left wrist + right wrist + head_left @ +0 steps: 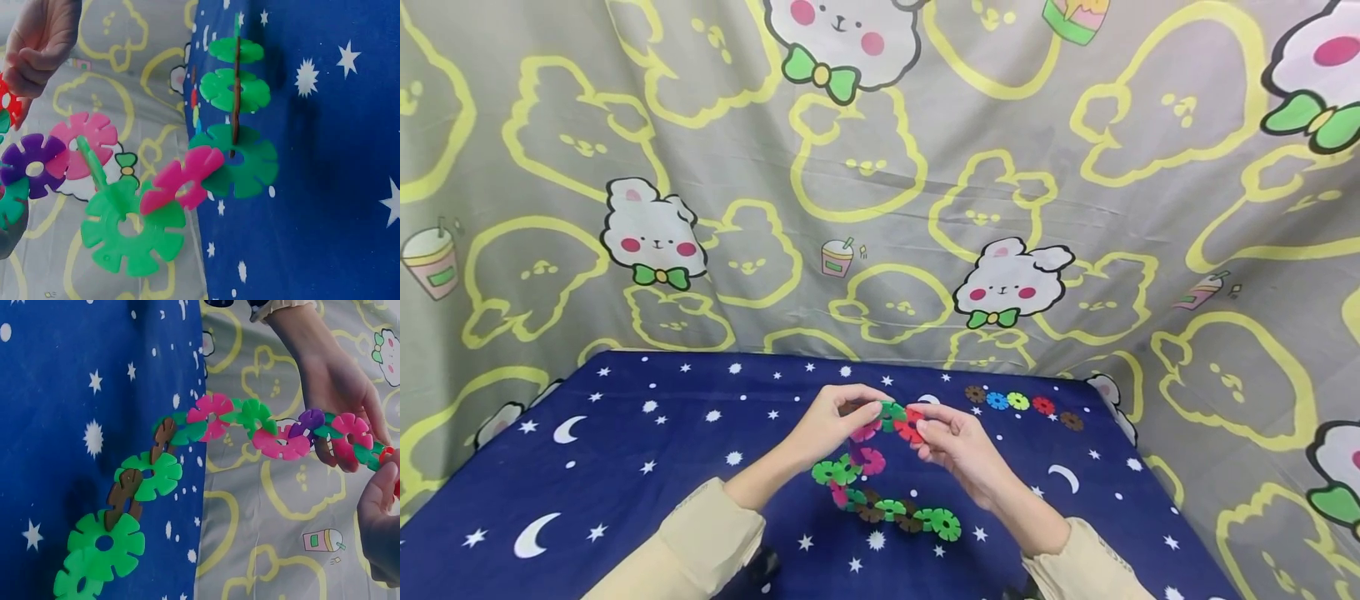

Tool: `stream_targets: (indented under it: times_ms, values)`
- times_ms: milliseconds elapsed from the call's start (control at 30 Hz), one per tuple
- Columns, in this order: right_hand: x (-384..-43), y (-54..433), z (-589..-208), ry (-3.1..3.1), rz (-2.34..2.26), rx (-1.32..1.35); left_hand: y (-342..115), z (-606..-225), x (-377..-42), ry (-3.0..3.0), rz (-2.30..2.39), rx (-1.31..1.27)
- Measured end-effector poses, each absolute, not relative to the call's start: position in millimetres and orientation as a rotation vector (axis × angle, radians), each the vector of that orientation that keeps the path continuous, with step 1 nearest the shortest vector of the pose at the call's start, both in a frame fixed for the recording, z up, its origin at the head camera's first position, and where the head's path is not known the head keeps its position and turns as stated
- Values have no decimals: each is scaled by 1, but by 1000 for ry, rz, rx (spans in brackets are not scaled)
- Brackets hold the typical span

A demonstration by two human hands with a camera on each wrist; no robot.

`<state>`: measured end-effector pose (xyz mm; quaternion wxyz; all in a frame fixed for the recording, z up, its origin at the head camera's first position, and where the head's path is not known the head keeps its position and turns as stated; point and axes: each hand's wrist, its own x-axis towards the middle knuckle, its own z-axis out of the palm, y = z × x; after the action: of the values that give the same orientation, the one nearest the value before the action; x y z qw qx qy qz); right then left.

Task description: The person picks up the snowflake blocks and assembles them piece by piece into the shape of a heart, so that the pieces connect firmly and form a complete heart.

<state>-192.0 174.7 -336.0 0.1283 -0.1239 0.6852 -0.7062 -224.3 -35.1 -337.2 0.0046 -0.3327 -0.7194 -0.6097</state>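
Observation:
A chain of notched plastic flower discs [890,509] in green, brown, pink and purple hangs and curves below both hands. My left hand [831,423] pinches the chain near its upper end, at a dark green disc [891,414]. Between the thumb and fingers of my right hand [961,454] is a red disc [907,427], held against that green one. From there the chain runs down through a purple disc [34,165] and pink discs to a bright green disc [133,228]. Its lower part, alternating green and brown discs [124,497], hangs over the cloth.
A dark blue cloth with white moons and stars covers the table [647,500]. Toward the back right lies a row of loose discs: brown [975,394], blue [997,401], yellow-green [1018,402], red [1043,406] and another brown. Behind hangs a grey curtain [880,242] with cartoon prints.

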Motion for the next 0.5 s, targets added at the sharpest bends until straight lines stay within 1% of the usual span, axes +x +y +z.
stream_targets:
  times_ms: [300, 500]
  values:
    - [-195, 179, -340, 1898, -2037, -412, -40, -342, -227, -2262, -1886, -1009]
    - [-196, 180, -345, 1867, -2061, -393, -43, -347, -228, -2281, -1871, -1015]
